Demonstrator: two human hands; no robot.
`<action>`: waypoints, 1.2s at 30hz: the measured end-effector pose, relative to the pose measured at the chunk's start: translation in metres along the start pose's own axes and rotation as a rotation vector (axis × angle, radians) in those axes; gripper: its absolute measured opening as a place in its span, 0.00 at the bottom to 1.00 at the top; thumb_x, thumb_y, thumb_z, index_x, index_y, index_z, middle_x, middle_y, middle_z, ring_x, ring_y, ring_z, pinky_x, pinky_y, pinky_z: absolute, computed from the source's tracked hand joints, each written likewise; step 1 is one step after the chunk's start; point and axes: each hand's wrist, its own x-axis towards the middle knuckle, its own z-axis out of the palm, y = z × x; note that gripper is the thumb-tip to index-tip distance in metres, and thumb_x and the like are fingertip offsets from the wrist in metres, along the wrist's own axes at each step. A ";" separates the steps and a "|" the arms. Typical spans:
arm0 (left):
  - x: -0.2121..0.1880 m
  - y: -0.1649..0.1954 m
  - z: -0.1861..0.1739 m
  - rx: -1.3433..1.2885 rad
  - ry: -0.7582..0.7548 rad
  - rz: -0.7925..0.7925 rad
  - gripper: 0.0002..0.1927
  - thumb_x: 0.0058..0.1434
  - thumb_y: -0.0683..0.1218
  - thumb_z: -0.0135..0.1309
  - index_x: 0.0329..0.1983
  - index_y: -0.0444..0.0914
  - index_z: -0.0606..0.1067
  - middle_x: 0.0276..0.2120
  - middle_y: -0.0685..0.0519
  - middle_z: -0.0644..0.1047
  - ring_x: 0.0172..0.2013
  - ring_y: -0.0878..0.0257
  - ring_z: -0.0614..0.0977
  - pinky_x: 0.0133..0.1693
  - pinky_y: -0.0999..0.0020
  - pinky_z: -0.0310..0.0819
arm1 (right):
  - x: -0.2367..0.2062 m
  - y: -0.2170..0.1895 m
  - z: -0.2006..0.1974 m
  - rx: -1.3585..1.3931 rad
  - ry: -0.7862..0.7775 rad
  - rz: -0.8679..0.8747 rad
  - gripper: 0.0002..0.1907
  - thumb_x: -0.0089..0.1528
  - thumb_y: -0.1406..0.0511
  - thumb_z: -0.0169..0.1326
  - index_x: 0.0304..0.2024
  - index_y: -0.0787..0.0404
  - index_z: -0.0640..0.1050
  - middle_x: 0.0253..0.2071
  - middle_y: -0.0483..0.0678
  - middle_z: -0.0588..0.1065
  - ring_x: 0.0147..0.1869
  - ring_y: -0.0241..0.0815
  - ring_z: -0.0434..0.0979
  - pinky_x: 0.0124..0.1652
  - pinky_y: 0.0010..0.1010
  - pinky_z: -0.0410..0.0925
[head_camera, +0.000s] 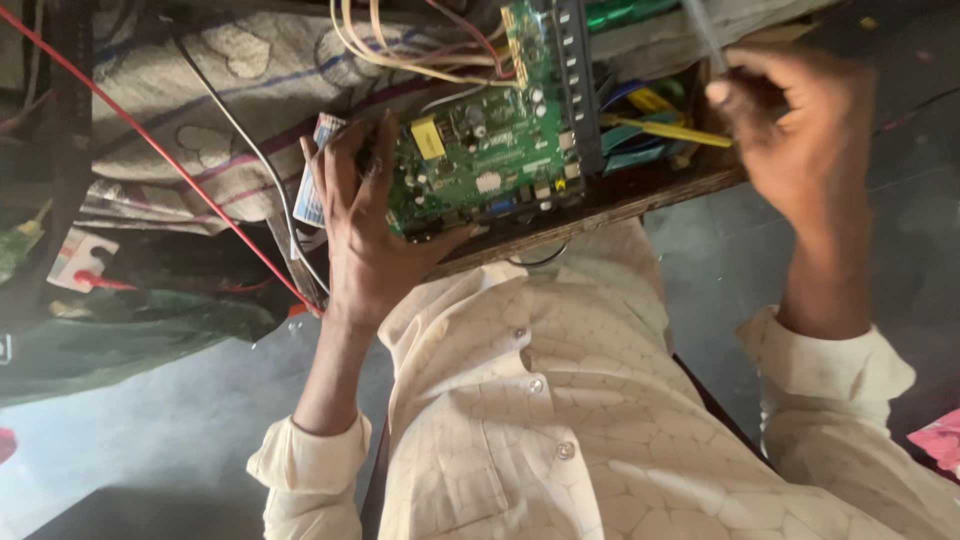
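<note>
We look down over a cream patterned shirt (560, 420) and here is the green circuit board (485, 150), lying flat near the front edge of a dark wooden bench (640, 195). It is crowded: a yellow block-shaped part near its left side, small silver-topped cylinders, a white square label toward the middle, a blue connector and a row of ports along the edge closest to us. A dark ribbed strip runs along its right side. Pale, cream and red wires (420, 55) loop away from its far end.

Our left hand (365, 215) grips the board's left edge, fingers spread up along the side and the thumb hooked under the near corner. Just behind those fingers sits a small blue and white packet (312, 185).

Our right hand (795, 125) hovers off to the right, apart from the board, fingers curled and pinched around a thin grey tool (705, 35); its tip runs out of view. Between the hands lie yellow and blue cables (660, 125). A red wire (150, 145) crosses patterned cloth (240, 90) on the left.
</note>
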 end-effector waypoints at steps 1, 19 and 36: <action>-0.001 0.000 -0.001 0.026 -0.004 -0.004 0.62 0.39 0.55 0.81 0.75 0.37 0.62 0.67 0.44 0.64 0.68 0.43 0.67 0.74 0.34 0.43 | -0.002 0.001 0.000 0.025 -0.010 0.021 0.07 0.74 0.74 0.61 0.52 0.75 0.78 0.41 0.58 0.79 0.40 0.40 0.80 0.41 0.26 0.71; -0.021 0.006 -0.001 0.019 -0.055 0.036 0.63 0.42 0.58 0.79 0.76 0.34 0.58 0.66 0.42 0.62 0.68 0.43 0.63 0.75 0.38 0.43 | -0.019 -0.020 0.030 0.454 -0.031 0.391 0.07 0.76 0.76 0.57 0.51 0.77 0.73 0.37 0.55 0.77 0.36 0.35 0.79 0.36 0.22 0.74; 0.003 0.019 -0.030 -0.018 0.003 0.023 0.59 0.38 0.56 0.77 0.70 0.29 0.63 0.62 0.36 0.69 0.64 0.38 0.68 0.72 0.36 0.48 | -0.013 -0.025 0.023 0.414 -0.037 0.542 0.09 0.70 0.69 0.56 0.51 0.67 0.80 0.31 0.47 0.78 0.29 0.31 0.75 0.28 0.23 0.68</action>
